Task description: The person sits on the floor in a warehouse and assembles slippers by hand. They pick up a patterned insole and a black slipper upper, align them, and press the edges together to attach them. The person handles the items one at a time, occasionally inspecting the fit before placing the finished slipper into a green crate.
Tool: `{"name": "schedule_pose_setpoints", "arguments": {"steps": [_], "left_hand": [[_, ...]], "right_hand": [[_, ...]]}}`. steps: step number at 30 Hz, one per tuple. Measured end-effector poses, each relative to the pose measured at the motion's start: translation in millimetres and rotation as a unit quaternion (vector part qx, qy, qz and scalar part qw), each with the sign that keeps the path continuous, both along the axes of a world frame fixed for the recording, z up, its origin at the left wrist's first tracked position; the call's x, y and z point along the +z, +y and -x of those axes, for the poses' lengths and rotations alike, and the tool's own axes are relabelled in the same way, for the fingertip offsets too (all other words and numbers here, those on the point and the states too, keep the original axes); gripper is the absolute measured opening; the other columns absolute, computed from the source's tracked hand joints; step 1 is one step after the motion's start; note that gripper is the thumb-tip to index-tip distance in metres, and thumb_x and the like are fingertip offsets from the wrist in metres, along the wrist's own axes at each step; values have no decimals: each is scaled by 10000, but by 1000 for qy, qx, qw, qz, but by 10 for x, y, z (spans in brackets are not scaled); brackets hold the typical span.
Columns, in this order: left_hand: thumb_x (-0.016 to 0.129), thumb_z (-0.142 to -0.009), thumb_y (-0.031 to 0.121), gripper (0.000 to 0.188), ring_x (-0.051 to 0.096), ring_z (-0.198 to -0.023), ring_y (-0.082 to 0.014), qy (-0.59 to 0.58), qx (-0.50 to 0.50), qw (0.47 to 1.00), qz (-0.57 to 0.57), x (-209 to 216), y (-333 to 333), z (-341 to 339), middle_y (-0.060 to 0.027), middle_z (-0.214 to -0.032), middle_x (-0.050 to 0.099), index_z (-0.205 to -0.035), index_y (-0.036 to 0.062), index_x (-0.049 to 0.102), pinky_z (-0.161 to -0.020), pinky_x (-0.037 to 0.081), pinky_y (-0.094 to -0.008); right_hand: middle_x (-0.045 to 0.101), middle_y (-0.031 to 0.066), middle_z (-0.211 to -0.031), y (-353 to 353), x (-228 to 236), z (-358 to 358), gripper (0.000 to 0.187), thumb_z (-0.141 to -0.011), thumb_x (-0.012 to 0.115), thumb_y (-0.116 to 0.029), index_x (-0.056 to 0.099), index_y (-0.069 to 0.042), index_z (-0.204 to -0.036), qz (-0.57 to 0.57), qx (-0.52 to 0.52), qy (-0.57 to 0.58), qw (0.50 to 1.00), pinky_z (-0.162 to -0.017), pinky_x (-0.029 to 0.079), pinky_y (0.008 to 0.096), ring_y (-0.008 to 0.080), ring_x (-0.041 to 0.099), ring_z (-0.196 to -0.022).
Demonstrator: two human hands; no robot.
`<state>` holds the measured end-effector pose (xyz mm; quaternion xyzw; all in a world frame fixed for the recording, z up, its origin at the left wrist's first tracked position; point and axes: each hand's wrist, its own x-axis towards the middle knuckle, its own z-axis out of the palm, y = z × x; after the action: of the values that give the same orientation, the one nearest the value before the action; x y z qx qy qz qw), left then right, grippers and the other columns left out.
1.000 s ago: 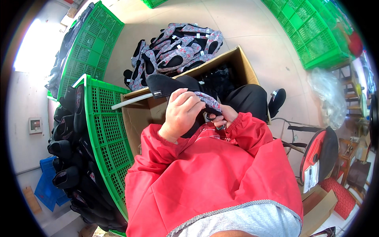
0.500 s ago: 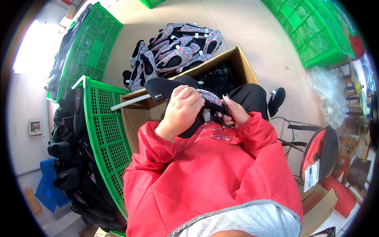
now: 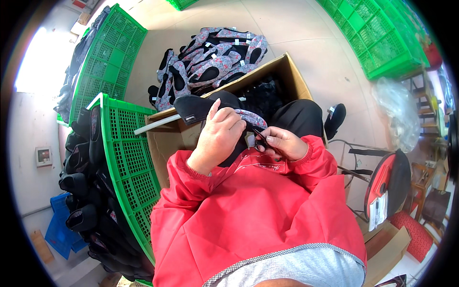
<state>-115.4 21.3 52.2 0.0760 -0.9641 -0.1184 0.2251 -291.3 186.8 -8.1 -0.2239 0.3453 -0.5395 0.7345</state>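
A black fabric shoe upper [image 3: 192, 106] with a floral lining and a small label lies across my lap, its rounded end to the left. My left hand [image 3: 221, 136] is closed around its near edge, thumb raised. Close by on the right, my right hand [image 3: 284, 142] is closed on a small dark pointed tool [image 3: 259, 136] that looks like thread snips. The tool's tip is at the shoe upper's edge, beside a pale tag [image 3: 250, 139]. Part of the tool is hidden by my fingers.
An open cardboard box [image 3: 299, 79] with black pieces inside stands before me, a white rod [image 3: 158, 124] across its left side. Beyond lies a heap of floral shoe uppers [image 3: 210, 64]. A green crate [image 3: 129, 158] with black uppers beside it is left; a round stool [image 3: 389, 189] is right.
My right hand has turned and moved slightly toward the left hand, bringing the dark tool to the shoe upper's edge. My left thumb has lifted; the left hand still holds the upper.
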Motion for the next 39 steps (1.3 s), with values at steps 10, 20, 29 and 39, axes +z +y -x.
{"name": "schedule_pose_setpoints", "arguments": {"steps": [10, 20, 29, 39], "left_hand": [[704, -756, 79, 119, 581, -1010, -238, 12, -3, 1000, -22, -26, -2, -24, -42, -905, 606, -869, 53, 674, -1123, 345, -512], [706, -750, 83, 113, 583, -1015, -231, 9, 5, 1000, -23, -66, 16, -23, -42, -896, 613, -856, 58, 675, -1136, 330, -502], [720, -738, 80, 114, 594, -989, -215, 11, 15, 1000, -20, -60, 55, -16, -29, -875, 614, -844, 65, 681, -1138, 322, -498], [713, -743, 72, 105, 595, -994, -214, 14, 20, 1000, -18, -69, 69, -14, -30, -879, 618, -844, 65, 684, -1140, 319, -495]], "right_hand": [[632, 37, -829, -100, 54, -78, 268, -1003, 579, -291, 624, -36, -1072, -76, -38, 17, 996, -455, 301, 172, 37, 417, -540], [642, 30, -821, -124, 25, -89, 271, -994, 594, -302, 635, -42, -1053, -82, -49, 31, 995, -448, 289, 174, 37, 422, -533], [643, 35, -822, -133, 23, -80, 269, -984, 613, -298, 632, -38, -1048, -87, -49, 34, 994, -448, 294, 181, 45, 420, -527], [637, 41, -813, -143, 3, -58, 245, -981, 619, -273, 635, -33, -1027, -86, -48, 28, 995, -444, 288, 184, 47, 411, -515]]}}
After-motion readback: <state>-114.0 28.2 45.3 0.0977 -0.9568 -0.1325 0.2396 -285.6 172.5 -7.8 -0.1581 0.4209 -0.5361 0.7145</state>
